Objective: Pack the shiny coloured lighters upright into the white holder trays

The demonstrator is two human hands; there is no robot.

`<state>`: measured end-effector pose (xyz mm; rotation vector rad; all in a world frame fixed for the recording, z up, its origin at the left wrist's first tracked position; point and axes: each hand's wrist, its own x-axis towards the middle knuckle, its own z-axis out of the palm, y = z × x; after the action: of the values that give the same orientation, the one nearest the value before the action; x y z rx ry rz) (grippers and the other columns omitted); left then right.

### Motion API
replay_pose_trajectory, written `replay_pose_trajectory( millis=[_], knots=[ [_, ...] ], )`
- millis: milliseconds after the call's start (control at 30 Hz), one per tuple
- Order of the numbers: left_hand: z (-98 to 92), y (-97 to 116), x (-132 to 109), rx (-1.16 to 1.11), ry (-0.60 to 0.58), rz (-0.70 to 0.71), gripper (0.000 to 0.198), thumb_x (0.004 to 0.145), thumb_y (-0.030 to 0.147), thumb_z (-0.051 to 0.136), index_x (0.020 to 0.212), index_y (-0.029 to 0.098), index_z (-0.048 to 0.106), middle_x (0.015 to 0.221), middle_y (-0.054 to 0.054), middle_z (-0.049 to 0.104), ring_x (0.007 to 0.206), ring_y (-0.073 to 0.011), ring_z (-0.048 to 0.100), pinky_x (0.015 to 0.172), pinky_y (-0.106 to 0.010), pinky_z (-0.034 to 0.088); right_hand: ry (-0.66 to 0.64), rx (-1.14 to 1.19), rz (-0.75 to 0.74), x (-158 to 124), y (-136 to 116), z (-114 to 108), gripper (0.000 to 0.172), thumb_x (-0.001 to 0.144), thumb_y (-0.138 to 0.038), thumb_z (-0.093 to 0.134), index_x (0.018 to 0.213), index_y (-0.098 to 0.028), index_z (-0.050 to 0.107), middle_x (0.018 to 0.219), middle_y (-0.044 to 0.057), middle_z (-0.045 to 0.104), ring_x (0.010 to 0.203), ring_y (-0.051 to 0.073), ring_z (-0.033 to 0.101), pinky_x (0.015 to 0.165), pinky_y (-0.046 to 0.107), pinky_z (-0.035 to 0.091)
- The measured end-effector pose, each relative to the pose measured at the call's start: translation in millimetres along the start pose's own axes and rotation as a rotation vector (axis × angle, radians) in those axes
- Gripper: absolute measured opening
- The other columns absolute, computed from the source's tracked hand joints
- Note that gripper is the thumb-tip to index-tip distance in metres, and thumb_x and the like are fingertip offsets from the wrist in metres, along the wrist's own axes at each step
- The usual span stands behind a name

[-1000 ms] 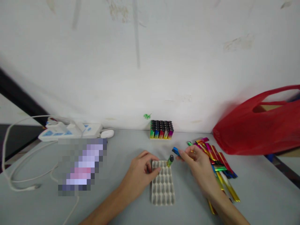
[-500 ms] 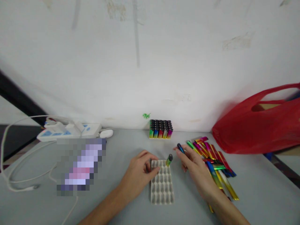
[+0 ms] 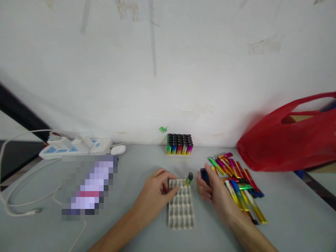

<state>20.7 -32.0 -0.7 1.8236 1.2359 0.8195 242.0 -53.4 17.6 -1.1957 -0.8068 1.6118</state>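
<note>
A white plastic tray point(image 3: 181, 211) with rows of small pockets lies on the table. My left hand point(image 3: 159, 190) grips its upper left corner, thumb on top. One green-and-yellow lighter point(image 3: 188, 179) with a black top stands in the far right corner pocket, leaning slightly. The other visible pockets hold nothing. To the right of the tray, my right hand point(image 3: 214, 189) is closed around a dark blue lighter point(image 3: 203, 175), its top end showing above the fingers; the rest is hidden in the hand. Beside that hand spreads a pile of shiny multicoloured lighters or sleeves point(image 3: 237, 192), partly behind the wrist.
Against the wall stands a block of upright black-topped lighters point(image 3: 179, 145) in several colours. A red bag point(image 3: 286, 140) sits at the right. On the left are a power strip point(image 3: 102, 145), a white earbud case point(image 3: 118, 149), a pixelated phone-like object point(image 3: 91, 185) and loose white cables point(image 3: 23, 212).
My right hand has turned and curled more tightly around the blue lighter, drawing it slightly down and upright. My left hand and the tray have stayed in place.
</note>
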Motion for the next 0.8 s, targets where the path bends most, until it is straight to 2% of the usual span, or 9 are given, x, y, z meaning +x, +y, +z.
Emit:
replay_pose_trajectory(
  millis=[200,333,600,800],
  knots=[
    [0.5,-0.7,0.3,0.006,0.001,0.003,0.014,0.091,0.030,0.078,0.103,0.023,0.082,0.088,-0.001,0.064,0.069,-0.0166,0.061,0.058,-0.025,0.044,-0.035,0.019,0.080,-0.3,3.1,-2.3,0.061,0.088,-0.074,0.063,0.059,-0.026,0.039,0.055,-0.011,0.020,0.049,0.009,0.011,0.047,0.028,0.009],
    [-0.1,-1.1,1.0,0.010,-0.008,0.002,0.012,0.090,0.028,0.078,0.101,0.023,0.082,0.089,-0.001,0.065,0.069,-0.0163,0.061,0.060,-0.025,0.045,-0.025,0.007,0.133,-0.9,3.1,-3.1,0.059,0.086,-0.073,0.062,0.060,-0.026,0.036,0.056,-0.011,0.018,0.050,0.009,0.009,0.046,0.027,0.006],
    [0.2,-4.1,0.6,0.018,-0.011,0.000,0.014,0.091,0.028,0.078,0.104,0.024,0.081,0.088,0.000,0.064,0.068,-0.0161,0.060,0.059,-0.025,0.043,0.048,-0.045,0.185,1.2,8.3,-5.4,0.051,0.091,-0.065,0.051,0.061,-0.027,0.033,0.055,-0.011,0.017,0.050,0.009,0.006,0.045,0.025,0.006],
    [0.5,-4.3,0.7,0.006,-0.016,0.003,0.013,0.091,0.027,0.078,0.103,0.024,0.081,0.088,0.001,0.064,0.068,-0.0156,0.060,0.059,-0.025,0.043,0.040,-0.061,0.213,0.1,10.5,-2.1,0.047,0.090,-0.062,0.050,0.061,-0.027,0.035,0.054,-0.011,0.018,0.049,0.010,0.007,0.044,0.026,0.005]
  ],
)
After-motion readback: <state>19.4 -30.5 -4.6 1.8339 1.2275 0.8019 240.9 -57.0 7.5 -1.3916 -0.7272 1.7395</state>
